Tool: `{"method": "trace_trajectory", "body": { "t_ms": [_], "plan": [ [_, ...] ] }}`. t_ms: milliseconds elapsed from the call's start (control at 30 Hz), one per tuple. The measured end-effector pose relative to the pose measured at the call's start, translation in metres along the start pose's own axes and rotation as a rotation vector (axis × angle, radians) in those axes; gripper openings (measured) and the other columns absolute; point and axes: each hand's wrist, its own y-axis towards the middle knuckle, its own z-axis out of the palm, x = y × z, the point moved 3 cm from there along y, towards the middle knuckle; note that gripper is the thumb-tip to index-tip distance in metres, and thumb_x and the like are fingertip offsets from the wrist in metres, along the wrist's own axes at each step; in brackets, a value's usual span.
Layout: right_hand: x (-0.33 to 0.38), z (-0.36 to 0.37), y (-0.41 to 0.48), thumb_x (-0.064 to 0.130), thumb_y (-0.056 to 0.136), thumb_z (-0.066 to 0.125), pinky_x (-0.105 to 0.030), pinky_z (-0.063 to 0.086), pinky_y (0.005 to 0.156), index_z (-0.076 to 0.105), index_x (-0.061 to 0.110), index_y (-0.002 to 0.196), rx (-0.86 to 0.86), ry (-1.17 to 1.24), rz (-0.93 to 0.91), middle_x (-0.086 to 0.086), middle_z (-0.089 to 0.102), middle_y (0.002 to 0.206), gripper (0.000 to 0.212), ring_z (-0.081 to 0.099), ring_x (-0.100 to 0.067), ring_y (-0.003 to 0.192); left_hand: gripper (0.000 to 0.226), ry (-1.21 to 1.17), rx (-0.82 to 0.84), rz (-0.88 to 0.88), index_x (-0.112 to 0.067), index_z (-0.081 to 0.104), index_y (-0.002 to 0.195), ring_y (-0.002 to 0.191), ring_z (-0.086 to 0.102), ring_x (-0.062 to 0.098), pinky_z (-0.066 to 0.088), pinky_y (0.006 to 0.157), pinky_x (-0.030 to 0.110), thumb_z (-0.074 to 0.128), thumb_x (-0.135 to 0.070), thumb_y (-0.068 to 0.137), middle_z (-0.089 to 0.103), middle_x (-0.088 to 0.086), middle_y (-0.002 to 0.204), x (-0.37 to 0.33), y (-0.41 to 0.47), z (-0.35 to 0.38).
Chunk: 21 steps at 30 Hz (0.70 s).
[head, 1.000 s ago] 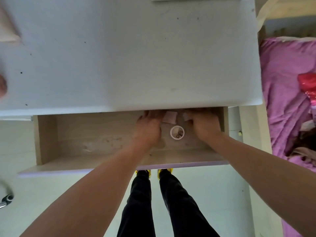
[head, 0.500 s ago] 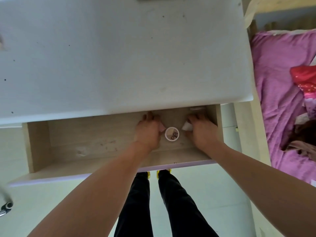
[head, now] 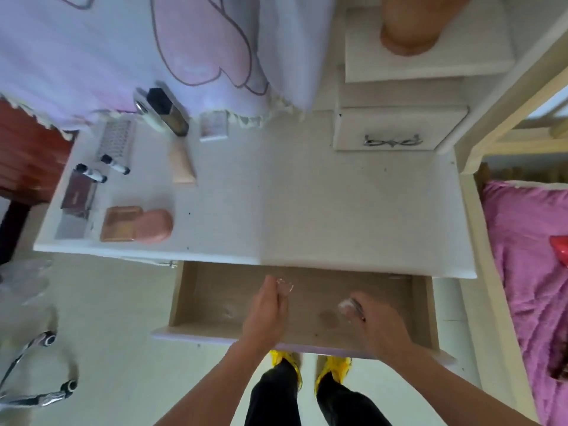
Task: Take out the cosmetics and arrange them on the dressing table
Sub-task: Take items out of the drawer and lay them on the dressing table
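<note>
On the dressing table (head: pixel 338 210), most cosmetics (head: pixel 135 222) look arranged already. Over the drawer (head: pixel 215 302), left hand (head: pixel 266 309) pinches a clear piece (head: pixel 285 285) and right hand (head: pixel 379 325) grips a pinkish one (head: pixel 347 305), probably the last two.

What seem cosmetics (head: pixel 135 224) lie left on the dressing table (head: pixel 338 210), drawer (head: pixel 425 305) out in front.

Bedding: we log a crumpled pink bedspread (head: pixel 522 256), right edge.
Drape: we list white fringed fabric with pink shapes (head: pixel 153 56), top left.
Frame: we note chrome tubing with black caps (head: pixel 30 396), lower left.
</note>
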Motion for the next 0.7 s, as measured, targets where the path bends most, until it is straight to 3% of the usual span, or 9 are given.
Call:
{"method": "trace_trajectory", "body": {
  "t_ms": [100,200,300,367,500,700],
  "plan": [
    [0.043,-0.008,0.003,0.048,0.097,0.05,-0.036,0.05,0.076,0.062,0.025,0.099,0.018,0.104,-0.043,0.005,0.069,0.089,0.026,0.064,-0.015,0.083,0.016,-0.09,-0.113,-0.088,-0.025,0.048,0.081,0.079,0.058,0.013,0.043,0.07,0.029,0.05,-0.023,0.097,0.06,-0.007,0.082,-0.006,-0.001,-0.048],
    [0.086,-0.015,0.018,0.044,0.095,0.054,-0.032,0.048,0.077,0.061,0.028,0.09,0.007,0.14,-0.11,0.009,0.064,0.089,0.019,0.06,-0.009,0.083,0.015,-0.033,-0.183,-0.156,-0.022,0.049,0.077,0.081,0.056,0.019,0.036,0.069,0.029,0.054,-0.02,0.092,0.057,-0.004,0.083,-0.007,0.01,-0.105],
    [0.122,-0.024,0.04,0.03,0.095,0.058,-0.028,0.043,0.074,0.062,0.027,0.095,-0.016,0.154,-0.127,0.01,0.063,0.088,0.005,0.058,-0.01,0.08,0.001,0.017,-0.258,-0.161,-0.016,0.058,0.092,0.083,0.057,0.017,0.037,0.07,0.025,0.057,-0.016,0.091,0.062,-0.002,0.091,-0.003,0.031,-0.156],
    [0.145,-0.026,0.054,0.025,0.095,0.06,-0.021,0.04,0.067,0.063,0.026,0.106,-0.019,0.15,-0.108,0.013,0.059,0.079,0.011,0.056,-0.006,0.072,0.014,0.055,-0.287,-0.171,-0.011,0.063,0.104,0.086,0.064,0.022,0.044,0.071,0.026,0.058,-0.019,0.093,0.068,0.004,0.099,0.007,0.05,-0.184],
    [0.182,-0.022,0.079,0.03,0.093,0.064,-0.014,0.037,0.06,0.063,0.03,0.107,-0.035,0.146,-0.024,0.012,0.058,0.071,0.015,0.055,-0.001,0.068,0.019,0.12,-0.23,-0.181,-0.01,0.068,0.105,0.079,0.064,0.018,0.043,0.066,0.019,0.065,-0.021,0.09,0.071,0.009,0.099,0.023,0.086,-0.221],
    [0.229,0.0,0.116,0.027,0.086,0.071,-0.022,0.044,0.073,0.071,0.024,0.108,-0.033,0.238,0.097,0.01,0.062,0.081,0.021,0.061,-0.009,0.08,0.03,0.158,0.014,-0.208,-0.008,0.07,0.106,0.074,0.059,0.018,0.048,0.067,0.021,0.069,-0.003,0.077,0.071,0.01,0.092,0.036,0.126,-0.233]
  ]
}}
